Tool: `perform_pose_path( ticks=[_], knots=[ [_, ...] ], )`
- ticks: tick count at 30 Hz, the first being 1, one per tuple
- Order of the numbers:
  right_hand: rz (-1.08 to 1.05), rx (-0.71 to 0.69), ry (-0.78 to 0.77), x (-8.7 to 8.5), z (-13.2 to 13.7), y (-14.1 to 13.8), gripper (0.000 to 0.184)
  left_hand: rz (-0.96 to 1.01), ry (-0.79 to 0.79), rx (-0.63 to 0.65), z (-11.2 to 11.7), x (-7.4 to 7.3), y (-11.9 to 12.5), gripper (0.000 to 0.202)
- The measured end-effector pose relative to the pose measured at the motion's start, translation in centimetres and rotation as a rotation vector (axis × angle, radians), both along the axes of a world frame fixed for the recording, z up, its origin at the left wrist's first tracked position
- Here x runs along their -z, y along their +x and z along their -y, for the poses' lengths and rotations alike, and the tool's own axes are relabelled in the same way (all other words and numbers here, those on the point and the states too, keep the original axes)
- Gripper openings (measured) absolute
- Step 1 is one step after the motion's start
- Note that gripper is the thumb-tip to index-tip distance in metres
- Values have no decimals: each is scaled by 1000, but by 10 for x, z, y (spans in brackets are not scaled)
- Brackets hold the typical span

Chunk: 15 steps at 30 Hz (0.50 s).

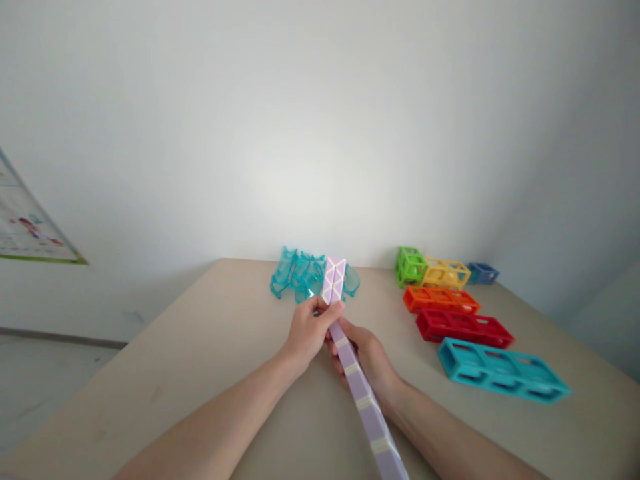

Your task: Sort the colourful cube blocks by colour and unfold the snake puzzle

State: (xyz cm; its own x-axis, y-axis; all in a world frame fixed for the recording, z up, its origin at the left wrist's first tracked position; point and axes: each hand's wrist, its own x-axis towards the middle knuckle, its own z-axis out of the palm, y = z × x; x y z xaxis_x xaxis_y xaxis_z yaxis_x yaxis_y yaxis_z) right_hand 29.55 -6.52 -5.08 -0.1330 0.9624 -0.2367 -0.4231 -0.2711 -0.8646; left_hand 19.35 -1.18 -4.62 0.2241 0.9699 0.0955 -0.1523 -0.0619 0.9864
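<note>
A long lilac and cream snake puzzle [363, 399] stretches from the bottom edge of the view up to the middle of the table. Its far end is folded back beside itself into a short double-width block showing triangles. My left hand [311, 331] pinches it just below this folded block, thumb on top. My right hand [370, 360] is wrapped round the straight part from the right, a little nearer to me, with fingers showing underneath. The near end of the puzzle runs out of view between my forearms.
Translucent teal plastic pieces [306, 272] lie behind the puzzle near the wall. On the right stand open-framed blocks: green [411, 267], yellow [446, 273], dark blue [483, 273], orange [441, 300], red [464, 328] and turquoise [504, 371]. A poster [30, 220] hangs at left.
</note>
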Motion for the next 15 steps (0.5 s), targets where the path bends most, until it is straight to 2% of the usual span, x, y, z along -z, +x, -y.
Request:
perform_pose_path(
  ticks=[10,15],
  knots=[
    [18,-24,28,2,-4,5,43,16,43,-76,3,-2,3,38],
    [131,16,111,1,-1,0,41,6,46,-221,5,0,6,42]
  ],
)
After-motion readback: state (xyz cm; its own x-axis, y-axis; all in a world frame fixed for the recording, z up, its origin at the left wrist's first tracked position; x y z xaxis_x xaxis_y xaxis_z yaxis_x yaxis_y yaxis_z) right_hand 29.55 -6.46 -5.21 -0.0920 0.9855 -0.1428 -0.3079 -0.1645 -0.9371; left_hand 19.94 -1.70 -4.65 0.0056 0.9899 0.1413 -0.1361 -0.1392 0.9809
